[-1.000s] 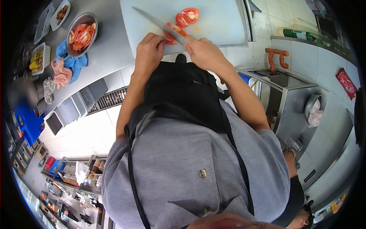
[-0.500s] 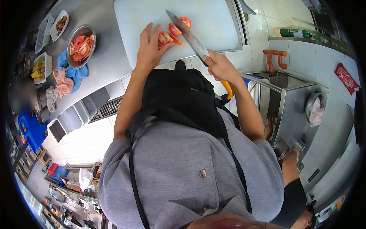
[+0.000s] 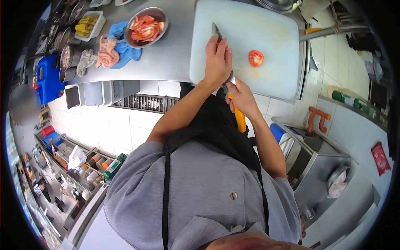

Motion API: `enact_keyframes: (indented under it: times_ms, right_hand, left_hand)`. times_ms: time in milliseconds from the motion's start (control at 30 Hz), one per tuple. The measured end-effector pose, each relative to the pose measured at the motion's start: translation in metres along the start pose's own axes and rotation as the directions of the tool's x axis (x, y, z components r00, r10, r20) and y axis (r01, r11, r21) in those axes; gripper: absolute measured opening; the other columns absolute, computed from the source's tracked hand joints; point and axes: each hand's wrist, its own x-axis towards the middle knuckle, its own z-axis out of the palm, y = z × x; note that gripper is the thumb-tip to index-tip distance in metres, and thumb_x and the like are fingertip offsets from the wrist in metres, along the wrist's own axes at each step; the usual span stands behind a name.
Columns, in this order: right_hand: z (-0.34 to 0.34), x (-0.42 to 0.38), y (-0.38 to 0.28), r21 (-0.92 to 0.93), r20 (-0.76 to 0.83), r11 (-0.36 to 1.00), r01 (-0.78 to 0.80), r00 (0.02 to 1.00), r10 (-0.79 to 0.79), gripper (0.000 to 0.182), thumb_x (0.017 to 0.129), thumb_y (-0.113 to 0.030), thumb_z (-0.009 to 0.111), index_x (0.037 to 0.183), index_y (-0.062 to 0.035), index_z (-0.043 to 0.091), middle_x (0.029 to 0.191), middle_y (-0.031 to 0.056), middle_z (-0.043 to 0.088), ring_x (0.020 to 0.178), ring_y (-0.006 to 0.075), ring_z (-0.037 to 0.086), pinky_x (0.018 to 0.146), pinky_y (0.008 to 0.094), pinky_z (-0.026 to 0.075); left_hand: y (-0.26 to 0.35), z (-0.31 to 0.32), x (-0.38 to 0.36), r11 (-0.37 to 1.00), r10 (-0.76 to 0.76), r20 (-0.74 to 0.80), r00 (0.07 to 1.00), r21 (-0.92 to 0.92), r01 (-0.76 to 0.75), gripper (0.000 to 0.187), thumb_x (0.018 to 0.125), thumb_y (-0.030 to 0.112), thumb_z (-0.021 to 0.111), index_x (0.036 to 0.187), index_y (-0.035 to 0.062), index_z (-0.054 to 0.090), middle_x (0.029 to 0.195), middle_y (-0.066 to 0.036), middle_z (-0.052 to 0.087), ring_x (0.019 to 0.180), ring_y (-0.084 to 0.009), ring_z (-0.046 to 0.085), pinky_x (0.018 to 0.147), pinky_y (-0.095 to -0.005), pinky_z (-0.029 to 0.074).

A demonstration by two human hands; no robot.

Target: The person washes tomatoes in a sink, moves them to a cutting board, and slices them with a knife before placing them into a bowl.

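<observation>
My right hand (image 3: 243, 99) is closed round the yellow handle of a kitchen knife (image 3: 239, 116). Its blade points away from me near the left side of the white cutting board (image 3: 279, 33). Over the blade, my left hand (image 3: 217, 62) curls its fingers around tomato wedges (image 3: 225, 46), pressed against the steel; only a little red shows and most is hidden. One cut tomato piece (image 3: 256, 58) lies on the board to the right of both hands. Left of the board, a metal bowl (image 3: 165, 33) holds several tomato wedges.
Blue and pink cloths (image 3: 125, 54) lie beside the bowl on the steel counter (image 3: 177, 62). Further left are a white basket (image 3: 99, 26) with yellow pieces and a blue jug (image 3: 49, 79). Grey bins (image 3: 93, 92) stand below the counter edge. A steel sink unit (image 3: 321, 175) is at right.
My view has swung left. Both hands and the knife have moved to the board's left side, taking the wedges along. One tomato piece stays behind on the board.
</observation>
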Motion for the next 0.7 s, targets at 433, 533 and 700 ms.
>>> enact_keyframes:
  times_ms: [433,533,700]
  right_hand:
    - [0.068,0.047,-0.116,-0.277,0.080,0.933,0.229,0.973,-0.215,0.025,0.101,-0.024,0.046,0.096,0.0012,0.049,0.061,0.0094,0.056,0.042,0.0176,0.055,0.041,0.0336,0.045]
    - [0.034,0.028,-0.096,-0.152,-0.015,0.960,0.235,0.971,-0.240,0.023,0.102,-0.024,0.047,0.102,-0.0010,0.052,0.062,0.0073,0.054,0.044,0.0142,0.053,0.040,0.0309,0.043]
    - [-0.037,-0.028,-0.040,-0.025,-0.315,0.978,0.206,0.927,-0.204,0.023,0.103,-0.024,0.045,0.114,-0.0054,0.052,0.064,0.0068,0.055,0.040,0.0126,0.047,0.037,0.0265,0.040]
  left_hand:
    - [-0.092,-0.193,0.142,0.978,-0.135,-0.354,0.925,0.104,0.183,0.033,0.094,0.025,0.058,0.109,-0.0019,0.068,0.107,-0.021,0.065,0.099,-0.0357,0.062,0.087,-0.0412,0.048]
    - [-0.090,-0.197,0.137,0.979,0.037,-0.370,0.928,0.201,0.042,0.029,0.092,0.024,0.061,0.104,-0.0004,0.069,0.102,-0.020,0.066,0.096,-0.0358,0.063,0.085,-0.0418,0.049]
    - [-0.047,-0.102,0.101,0.973,0.150,0.072,0.986,0.167,-0.160,0.022,0.087,0.019,0.065,0.101,0.0024,0.068,0.099,-0.019,0.067,0.093,-0.0352,0.064,0.083,-0.0429,0.051]
